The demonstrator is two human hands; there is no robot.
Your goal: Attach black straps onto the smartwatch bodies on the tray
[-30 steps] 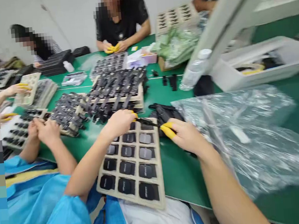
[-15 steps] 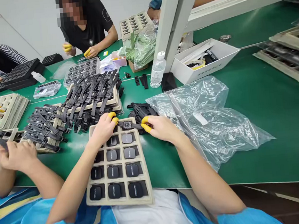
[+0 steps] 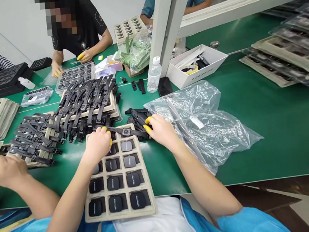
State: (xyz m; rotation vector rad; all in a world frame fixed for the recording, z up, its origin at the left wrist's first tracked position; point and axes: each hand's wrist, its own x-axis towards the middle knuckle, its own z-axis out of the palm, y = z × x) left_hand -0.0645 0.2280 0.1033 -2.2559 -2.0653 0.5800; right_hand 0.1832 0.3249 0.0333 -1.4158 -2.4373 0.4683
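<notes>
A black smartwatch (image 3: 126, 132) with its strap stretched out sideways lies across the far end of a beige tray (image 3: 124, 189). My left hand (image 3: 98, 142), yellow covers on its fingertips, is closed on the left part of that strap. At the watch's right end, the thumb and forefinger of my right hand (image 3: 162, 131) are pinched on a black strap, beside a pile of black straps (image 3: 138, 116). Whether the pinched strap belongs to this watch is hard to tell. Square black pieces (image 3: 113, 182) with pale lettering sit in the tray's compartments.
Trays heaped with strapped watches (image 3: 82, 106) stand to the left. Clear plastic bags (image 3: 212, 125) lie on the right, behind them a water bottle (image 3: 154, 75) and a white box (image 3: 194, 71). A co-worker's hands (image 3: 9, 170) are close on my left. Stacked trays (image 3: 274, 62) stand far right.
The view has shifted, so most things appear further left. My left hand has slid nearer me along the tray's left side, and the strap's left end now shows. The right fingertips sit slightly above the strap.
</notes>
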